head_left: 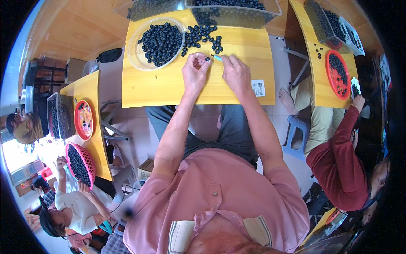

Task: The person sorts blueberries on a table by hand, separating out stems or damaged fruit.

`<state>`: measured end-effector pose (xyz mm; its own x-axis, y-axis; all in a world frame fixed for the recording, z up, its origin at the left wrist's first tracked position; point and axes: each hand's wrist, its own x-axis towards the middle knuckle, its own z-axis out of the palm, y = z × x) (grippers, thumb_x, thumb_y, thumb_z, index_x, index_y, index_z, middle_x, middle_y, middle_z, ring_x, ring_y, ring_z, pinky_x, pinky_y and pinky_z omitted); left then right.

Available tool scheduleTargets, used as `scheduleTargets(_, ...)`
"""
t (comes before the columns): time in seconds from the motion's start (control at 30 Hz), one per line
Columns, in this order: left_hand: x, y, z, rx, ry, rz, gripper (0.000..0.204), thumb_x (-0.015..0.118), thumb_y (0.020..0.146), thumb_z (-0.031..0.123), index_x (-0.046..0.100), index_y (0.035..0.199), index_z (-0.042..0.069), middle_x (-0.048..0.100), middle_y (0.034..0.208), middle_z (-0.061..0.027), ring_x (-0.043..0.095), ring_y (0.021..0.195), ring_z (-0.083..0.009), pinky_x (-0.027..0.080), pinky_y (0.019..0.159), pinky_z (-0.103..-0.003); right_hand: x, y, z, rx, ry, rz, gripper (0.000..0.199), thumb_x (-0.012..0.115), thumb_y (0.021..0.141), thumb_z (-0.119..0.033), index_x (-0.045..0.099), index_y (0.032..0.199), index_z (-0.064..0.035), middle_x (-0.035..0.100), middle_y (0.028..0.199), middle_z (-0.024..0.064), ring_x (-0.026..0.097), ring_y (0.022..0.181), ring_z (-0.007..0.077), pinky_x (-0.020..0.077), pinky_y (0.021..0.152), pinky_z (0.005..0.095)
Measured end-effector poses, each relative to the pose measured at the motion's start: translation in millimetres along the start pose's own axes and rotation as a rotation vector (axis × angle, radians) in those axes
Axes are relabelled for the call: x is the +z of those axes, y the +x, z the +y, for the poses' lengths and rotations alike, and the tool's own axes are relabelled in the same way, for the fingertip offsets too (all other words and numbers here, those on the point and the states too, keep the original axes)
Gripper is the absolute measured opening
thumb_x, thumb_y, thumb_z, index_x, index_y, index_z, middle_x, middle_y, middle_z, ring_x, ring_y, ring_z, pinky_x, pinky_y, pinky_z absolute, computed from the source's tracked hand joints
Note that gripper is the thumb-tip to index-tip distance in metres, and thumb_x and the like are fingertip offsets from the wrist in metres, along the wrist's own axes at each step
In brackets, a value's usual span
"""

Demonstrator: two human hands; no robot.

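Note:
Near the middle of the yellow table (160,91), my left hand (195,73) has its fingers closed on a small dark ball (207,59) that looks like a blueberry. Just right of it, my right hand (236,73) pinches a slim light-blue pen-like tool (217,57). The tool's dark tip points left toward the ball. Left of my hands stands a round clear bowl (130,50), heaped with many such dark balls (160,42). Several loose balls (204,34) lie on the table between the bowl and my hands.
Clear boxes (241,17) of dark balls line the table's far edge. A white label (258,87) lies at right. A person in dark red (344,161) works at the right table beside a red plate (347,86). At left, another person holds a pink basket (91,163); a blue stool (296,135) stands right.

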<state>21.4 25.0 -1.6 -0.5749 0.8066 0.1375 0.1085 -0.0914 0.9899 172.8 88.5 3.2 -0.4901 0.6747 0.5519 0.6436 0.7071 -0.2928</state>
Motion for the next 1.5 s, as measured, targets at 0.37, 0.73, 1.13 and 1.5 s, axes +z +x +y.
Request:
scheduleTargets(0.37, -74.3, 48.6, 42.2, 0.512, 0.700, 0.238, 0.030, 0.073, 0.088, -0.004, 0.072, 0.117, 0.004, 0.069, 0.118, -0.0148, 0.065, 0.112, -0.0332, 0.053, 0.099, -0.043, -0.7, 0.4, 3.5, 0.002, -0.002, 0.049, 0.024, 0.066, 0.084, -0.001, 0.073, 0.106, -0.0060, 0.063, 0.084, 0.0102, 0.069, 0.077, 0.0295, 0.0581, 0.067, 0.0434)
scheduleTargets(0.73, 31.7, 74.8, 20.3, 0.672, 0.989, -0.163, 0.053, 0.078, 0.088, 0.042, 0.066, 0.131, 0.013, 0.058, 0.143, -0.0140, 0.051, 0.137, -0.0340, 0.039, 0.117, -0.052, -6.6, -2.2, 2.4, 0.105, 0.106, 0.183, 0.018, 0.070, 0.091, -0.006, 0.073, 0.109, -0.0072, 0.061, 0.082, 0.0096, 0.066, 0.074, 0.0314, 0.0536, 0.064, 0.0450)
scheduleTargets(1.13, 14.2, 79.6, -3.9, 0.696, 1.141, -0.328, 0.041, 0.059, 0.104, 0.036, 0.063, 0.134, 0.008, 0.058, 0.148, -0.0105, 0.048, 0.144, -0.0309, 0.036, 0.120, -0.048, -8.6, -2.1, 1.6, 0.100, 0.136, 0.190, 0.016, 0.070, 0.091, -0.006, 0.071, 0.107, -0.0062, 0.061, 0.082, 0.0107, 0.066, 0.075, 0.0328, 0.0534, 0.064, 0.0464)
scheduleTargets(1.5, -31.3, 29.1, 24.1, 0.749, 0.794, -0.113, 0.023, 0.077, 0.088, 0.009, 0.073, 0.111, 0.005, 0.068, 0.116, -0.0143, 0.065, 0.113, -0.0344, 0.051, 0.099, -0.045, -8.7, -1.1, 1.2, 0.104, 0.117, 0.144, 0.016, 0.070, 0.092, -0.008, 0.072, 0.108, -0.0073, 0.064, 0.085, 0.0104, 0.068, 0.077, 0.0322, 0.0555, 0.066, 0.0453)
